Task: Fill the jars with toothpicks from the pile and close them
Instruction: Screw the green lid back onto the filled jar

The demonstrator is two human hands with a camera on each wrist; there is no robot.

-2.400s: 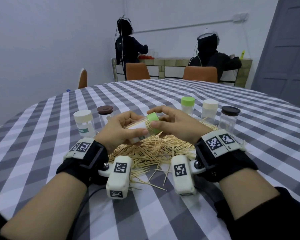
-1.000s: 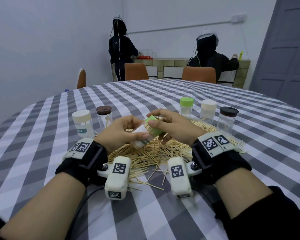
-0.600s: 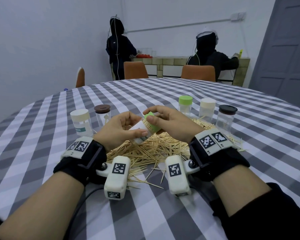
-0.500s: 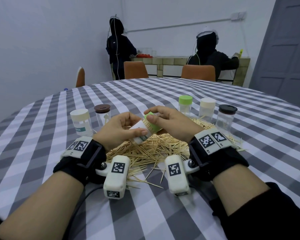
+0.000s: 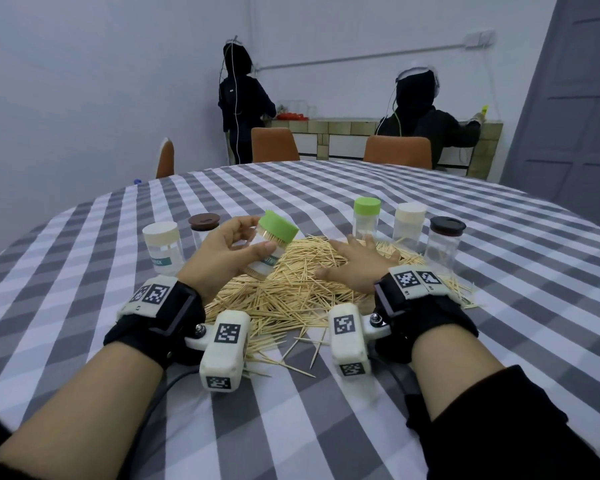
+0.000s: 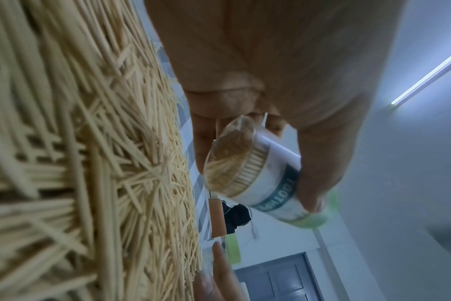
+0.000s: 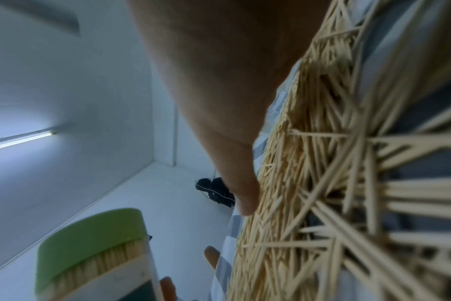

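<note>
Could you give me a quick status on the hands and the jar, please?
Left hand grips filled green-lidded jar, lid on. Right hand flat on toothpick pile. Nothing in the way.

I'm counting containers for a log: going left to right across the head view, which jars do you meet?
Cream-lid jar → brown-lid jar → green-lid jar gripped by the left hand → standing green-lid jar → second cream-lid jar → black-lid jar.

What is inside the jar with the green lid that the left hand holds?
The jar in the left hand is packed with toothpicks, visible through its clear wall and base. The label hides the middle part, and the green lid covers the mouth.
</note>
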